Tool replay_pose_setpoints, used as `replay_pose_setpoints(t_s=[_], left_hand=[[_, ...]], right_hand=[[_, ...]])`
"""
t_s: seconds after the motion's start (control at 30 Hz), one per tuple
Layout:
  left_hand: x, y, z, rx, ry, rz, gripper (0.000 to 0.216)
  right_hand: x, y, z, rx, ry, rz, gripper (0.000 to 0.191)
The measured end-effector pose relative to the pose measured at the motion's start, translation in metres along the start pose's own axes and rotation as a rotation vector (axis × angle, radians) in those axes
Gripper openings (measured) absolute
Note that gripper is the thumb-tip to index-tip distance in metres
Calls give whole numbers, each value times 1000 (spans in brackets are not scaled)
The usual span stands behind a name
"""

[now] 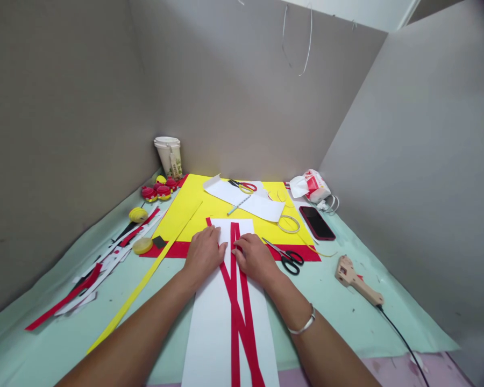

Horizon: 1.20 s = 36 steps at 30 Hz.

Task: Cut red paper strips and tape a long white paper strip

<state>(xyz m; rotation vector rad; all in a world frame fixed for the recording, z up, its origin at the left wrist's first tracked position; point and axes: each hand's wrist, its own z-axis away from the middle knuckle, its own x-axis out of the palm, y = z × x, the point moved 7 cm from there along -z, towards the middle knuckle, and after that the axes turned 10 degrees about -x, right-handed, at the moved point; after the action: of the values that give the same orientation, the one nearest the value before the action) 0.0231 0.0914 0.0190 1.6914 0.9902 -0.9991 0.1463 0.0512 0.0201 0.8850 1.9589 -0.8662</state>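
In front of me lies a long white paper sheet (pixel 210 328) with red strips (pixel 234 322) running along it, some crossing at a slant. My left hand (pixel 205 250) rests over the sheet's left edge, on a slanting red strip whose end pokes out above the fingers. Its fingers are extended and the thumb is held apart. At the sheet's right edge, my right hand (pixel 256 258) has curled fingers, with thumb and fingertips on a red strip near its top. Black-handled scissors (pixel 292 260) lie just right of that hand. A yellow strip (pixel 145 285) lies to the left.
Behind are yellow card (pixel 181 215), white paper (pixel 262 204), more scissors (pixel 246 187) and a tape ring (pixel 288 224). Phone (pixel 317 223), tissue pack (pixel 317 185) and corded glue gun (pixel 358 282) are right; paper scraps (pixel 92 277), red-yellow pieces (pixel 161 189) and a cup (pixel 169 156) left. Grey panels enclose the table.
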Motion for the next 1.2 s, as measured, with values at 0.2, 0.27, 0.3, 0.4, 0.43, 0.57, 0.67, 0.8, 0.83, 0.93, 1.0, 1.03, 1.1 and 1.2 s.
replay_pose_setpoints(t_s=[0.2, 0.27, 0.3, 0.4, 0.43, 0.57, 0.67, 0.8, 0.83, 0.93, 1.0, 1.03, 1.1, 1.2], left_hand=[[5, 4, -1, 40, -42, 3, 43], [5, 4, -1, 43, -48, 9, 45], [5, 4, -1, 43, -51, 14, 45], [5, 3, -2, 39, -61, 33, 45], [6, 2, -2, 38, -66, 41, 46], [11, -1, -4, 19, -98, 78, 49], [17, -2, -5, 13, -134, 103, 58], [20, 0, -5, 37, -185, 115, 62], [20, 1, -5, 46, -197, 114, 62], [21, 5, -3, 76, -230, 103, 64], [21, 7, -2, 93, -245, 98, 65], [21, 8, -1, 100, -249, 96, 65], [22, 10, 0, 115, -255, 94, 64], [24, 13, 3, 144, -265, 92, 63]], right_hand=[[1, 1, 0, 0, -6, 1, 18], [2, 1, 0, 0, -8, 0, 18], [2, 1, 0, -1, -8, 0, 18], [2, 1, 0, -6, -10, 1, 18], [2, 1, 0, -7, -11, 3, 18], [3, 1, 0, -8, -12, 6, 18], [3, 2, 1, -6, -12, 6, 20], [3, 2, 1, -12, -15, 8, 25], [3, 2, 2, -17, -18, 8, 25], [4, 2, 2, -27, -27, 12, 24], [4, 1, 2, -29, -29, 18, 23], [4, 1, 2, -29, -30, 21, 23], [4, 1, 2, -30, -32, 27, 23], [5, 2, 1, -28, -34, 34, 24]])
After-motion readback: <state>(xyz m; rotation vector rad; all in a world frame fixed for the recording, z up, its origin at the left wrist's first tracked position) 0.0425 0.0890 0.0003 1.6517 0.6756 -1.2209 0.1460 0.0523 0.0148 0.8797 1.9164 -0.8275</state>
